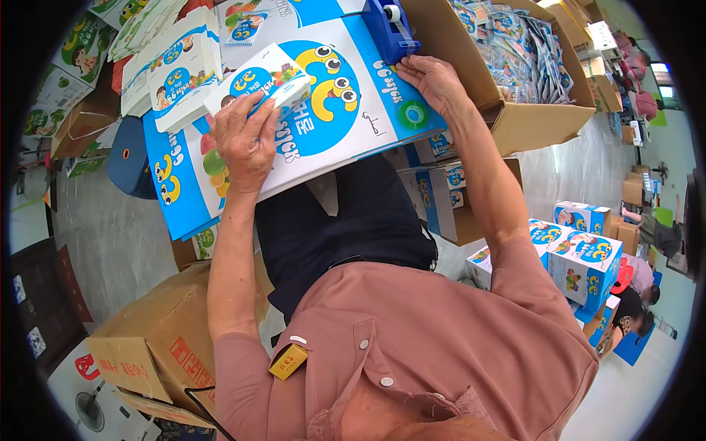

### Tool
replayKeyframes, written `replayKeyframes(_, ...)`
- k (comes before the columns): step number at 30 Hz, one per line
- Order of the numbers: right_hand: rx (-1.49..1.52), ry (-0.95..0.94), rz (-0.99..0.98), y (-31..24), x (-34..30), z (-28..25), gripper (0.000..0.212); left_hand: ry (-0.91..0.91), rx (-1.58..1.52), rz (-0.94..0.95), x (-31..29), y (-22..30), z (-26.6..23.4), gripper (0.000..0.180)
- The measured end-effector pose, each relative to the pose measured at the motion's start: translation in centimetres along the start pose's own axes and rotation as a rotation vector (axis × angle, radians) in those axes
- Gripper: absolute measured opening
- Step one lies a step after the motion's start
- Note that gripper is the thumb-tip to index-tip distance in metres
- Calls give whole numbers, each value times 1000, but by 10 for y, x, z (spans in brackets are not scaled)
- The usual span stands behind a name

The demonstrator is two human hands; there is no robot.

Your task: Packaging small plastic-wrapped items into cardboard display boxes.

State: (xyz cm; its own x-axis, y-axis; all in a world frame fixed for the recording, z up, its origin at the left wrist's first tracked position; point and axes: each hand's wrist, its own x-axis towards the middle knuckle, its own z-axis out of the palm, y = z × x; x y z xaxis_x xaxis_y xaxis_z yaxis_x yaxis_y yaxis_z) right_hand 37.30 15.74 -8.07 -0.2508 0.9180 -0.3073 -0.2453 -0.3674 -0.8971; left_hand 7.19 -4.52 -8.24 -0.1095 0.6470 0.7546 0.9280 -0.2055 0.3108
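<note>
A small white box (277, 79) with blue lettering and printed fruit is gripped along its near side by my left hand (246, 140). It is held over a large blue-and-white printed carton sheet (323, 158) across my lap. My right hand (434, 81) reaches to the front edge of a blue tape dispenser (390, 33), thumb and forefinger pinched where the clear tape comes off; the strip between them is too fine to make out. A green tape roll (413, 115) lies on the sheet below my right wrist.
Flat-folded small boxes (173, 77) are stacked at the left of the sheet. On the right, an open brown carton (540, 117) holds many small sachets (515, 55). Blue-and-white boxes (581, 257) stand on the floor at right, and a large brown carton (158, 331) is at my left.
</note>
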Motion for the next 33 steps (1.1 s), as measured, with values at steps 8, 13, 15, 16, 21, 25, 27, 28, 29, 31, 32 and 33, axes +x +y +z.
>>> replayKeyframes(8,-128,-202,7,7,-34,25,22,18,-4,-24,1,-5,6,48)
replayKeyframes(13,-53,-436,-42,32,-89,96,15,53,-57,-29,0,-10,9,72)
replayKeyframes(15,-58,-458,-46,43,-92,120,17,50,-53,-3,-1,-10,8,78)
replayKeyframes(16,-50,-470,-38,51,-89,127,17,49,-48,-5,0,-10,7,78)
replayKeyframes(21,-40,-500,-6,69,-86,146,17,51,-83,-16,-2,-9,7,78)
replayKeyframes(25,42,-521,22,71,-89,152,18,55,-104,-31,-4,-12,8,79)
replayKeyframes(27,81,-527,34,71,-89,151,18,49,-111,-39,-4,-12,8,78)
replayKeyframes(28,73,-568,30,71,-88,148,19,47,-112,-41,-4,-12,8,78)
replayKeyframes(29,66,-610,26,71,-88,145,20,46,-115,-46,-4,-11,7,77)
replayKeyframes(31,57,-651,24,70,-87,141,21,45,-122,-55,-3,-11,5,74)
replayKeyframes(32,100,-677,51,68,-86,141,22,45,-123,-57,-2,-11,5,74)
replayKeyframes(33,143,-704,79,67,-84,141,23,34,-127,-56,-1,-11,5,69)
